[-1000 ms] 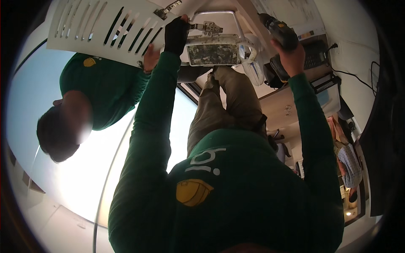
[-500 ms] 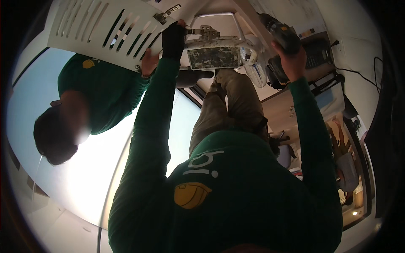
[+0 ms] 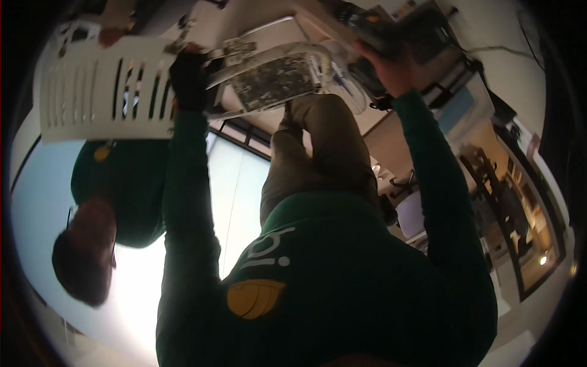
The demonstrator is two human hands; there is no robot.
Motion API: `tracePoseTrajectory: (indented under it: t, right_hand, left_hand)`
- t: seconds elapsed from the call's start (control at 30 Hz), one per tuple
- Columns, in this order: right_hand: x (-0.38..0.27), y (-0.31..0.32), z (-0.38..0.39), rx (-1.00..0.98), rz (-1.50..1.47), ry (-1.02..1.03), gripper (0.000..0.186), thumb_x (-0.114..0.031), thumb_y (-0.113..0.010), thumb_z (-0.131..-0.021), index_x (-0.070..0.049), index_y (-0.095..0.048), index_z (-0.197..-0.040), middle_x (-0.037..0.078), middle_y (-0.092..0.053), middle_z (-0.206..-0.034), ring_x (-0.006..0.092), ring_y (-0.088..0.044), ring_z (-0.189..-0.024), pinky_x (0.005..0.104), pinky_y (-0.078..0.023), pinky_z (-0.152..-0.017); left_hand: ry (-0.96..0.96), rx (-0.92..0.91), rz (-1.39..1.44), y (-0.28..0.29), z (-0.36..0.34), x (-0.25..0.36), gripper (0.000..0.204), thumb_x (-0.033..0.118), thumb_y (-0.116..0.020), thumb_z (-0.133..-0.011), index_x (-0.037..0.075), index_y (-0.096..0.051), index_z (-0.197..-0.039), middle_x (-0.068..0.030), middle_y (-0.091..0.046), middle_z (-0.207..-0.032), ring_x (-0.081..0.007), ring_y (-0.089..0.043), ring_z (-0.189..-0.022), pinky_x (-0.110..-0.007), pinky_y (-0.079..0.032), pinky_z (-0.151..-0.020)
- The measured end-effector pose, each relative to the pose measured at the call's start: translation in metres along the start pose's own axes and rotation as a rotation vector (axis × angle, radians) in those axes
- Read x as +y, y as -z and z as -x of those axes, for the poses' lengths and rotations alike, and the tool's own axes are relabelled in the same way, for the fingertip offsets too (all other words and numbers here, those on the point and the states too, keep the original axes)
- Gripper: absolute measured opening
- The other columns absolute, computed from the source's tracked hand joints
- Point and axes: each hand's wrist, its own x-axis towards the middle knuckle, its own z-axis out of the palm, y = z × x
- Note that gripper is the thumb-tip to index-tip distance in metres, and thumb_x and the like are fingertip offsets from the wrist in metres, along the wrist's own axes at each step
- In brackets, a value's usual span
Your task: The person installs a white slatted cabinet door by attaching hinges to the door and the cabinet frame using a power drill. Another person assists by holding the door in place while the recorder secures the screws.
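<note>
My left hand, in a black fingerless glove, is closed beside metal hinge fittings at the right edge of a white slotted panel; what its fingers grip is hidden. My right hand is closed round a dark power drill, high on the right. Between my hands is a worn, dirt-speckled metal box framed by pale tubing. The picture is somewhat blurred.
A co-worker in green is at the left behind the panel; a hand touches its top edge. A desk phone, cables and a chair are at the right. A bright window is behind.
The slotted panel has shifted down and left and levelled out, with my left hand moving likewise. My right hand with the drill has moved left and up. The co-worker appears lower.
</note>
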Motion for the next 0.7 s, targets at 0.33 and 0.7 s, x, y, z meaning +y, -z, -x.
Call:
tracePoseTrajectory:
  t: [0.33, 0.7]
  right_hand:
    - [0.037, 0.021, 0.093, 0.298, -0.139, -0.106, 0.066, -0.025, -0.088, -0.075, -0.009, -0.060, -0.133, 0.013, -0.073, -0.111, 0.0212, -0.071, -0.102, 0.0349, -0.055, -0.092]
    - [0.094, 0.041, 0.216, 0.315, -0.127, -0.213, 0.066, -0.018, -0.083, -0.079, -0.014, -0.056, -0.139, 0.013, -0.071, -0.118, 0.0222, -0.070, -0.106, 0.0337, -0.053, -0.094]
  left_hand:
    - [-0.007, 0.058, 0.403, -0.020, -0.015, -0.038, 0.033, 0.015, -0.059, -0.100, 0.002, -0.063, -0.130, -0.0069, -0.067, -0.121, -0.0165, -0.063, -0.111, -0.030, -0.049, -0.097]
    - [0.405, 0.014, 0.844, -0.015, -0.012, -0.009, 0.018, 0.026, -0.062, -0.100, 0.009, -0.067, -0.096, 0.0024, -0.064, -0.094, -0.0079, -0.057, -0.081, -0.025, -0.048, -0.073]
